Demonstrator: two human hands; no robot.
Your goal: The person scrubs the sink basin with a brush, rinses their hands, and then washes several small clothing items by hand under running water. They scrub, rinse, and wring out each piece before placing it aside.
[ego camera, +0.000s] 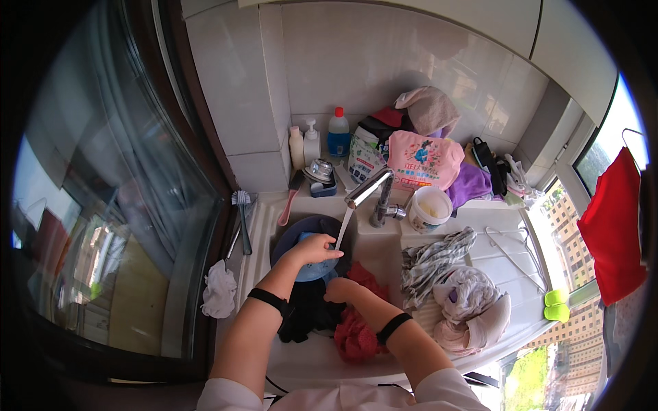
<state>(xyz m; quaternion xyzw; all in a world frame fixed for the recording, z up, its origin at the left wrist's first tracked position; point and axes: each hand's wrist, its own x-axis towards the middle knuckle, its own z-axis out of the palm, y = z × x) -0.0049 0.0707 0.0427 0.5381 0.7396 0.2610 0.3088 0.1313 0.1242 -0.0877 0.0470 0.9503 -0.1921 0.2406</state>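
Observation:
Over a dark round basin in the sink, my left hand has its fingers and thumb on a light blue cloth, beside the running water. The stream falls from a chrome faucet. Curled closed, my right hand grips the lower right end of the same cloth; its fingertips are hidden. A black garment lies below my hands, partly over the basin's near side. Red fabric is bunched beneath and beside my right wrist in the sink.
On the ribbed drainboard lie a plaid cloth, bundled pale laundry and a wire hanger. A white tub, a pink detergent bag and bottles line the back ledge. Brushes and a glass door are left.

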